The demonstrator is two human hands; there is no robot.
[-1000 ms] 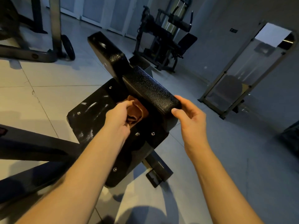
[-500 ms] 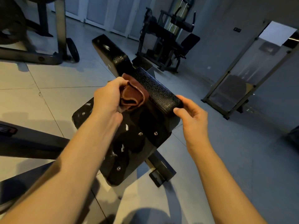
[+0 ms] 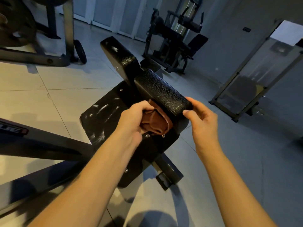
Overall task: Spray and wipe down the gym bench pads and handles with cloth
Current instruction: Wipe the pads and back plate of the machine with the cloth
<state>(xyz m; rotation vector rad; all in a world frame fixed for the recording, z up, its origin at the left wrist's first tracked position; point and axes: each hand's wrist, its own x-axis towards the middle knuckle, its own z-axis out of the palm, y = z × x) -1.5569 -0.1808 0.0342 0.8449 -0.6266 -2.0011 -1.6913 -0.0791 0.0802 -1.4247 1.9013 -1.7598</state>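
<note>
Left hand (image 3: 131, 118), clutching the soft, limp cloth (image 3: 155, 124), has slid down the flank of the pad (image 3: 160, 90). Right hand (image 3: 203, 123) pinches its firm end, steadying.

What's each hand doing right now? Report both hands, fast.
Left hand: closed, gripping the brown cloth beside the black pad.
Right hand: closed, thumb and fingers pinching the near end of the black pad.
</note>
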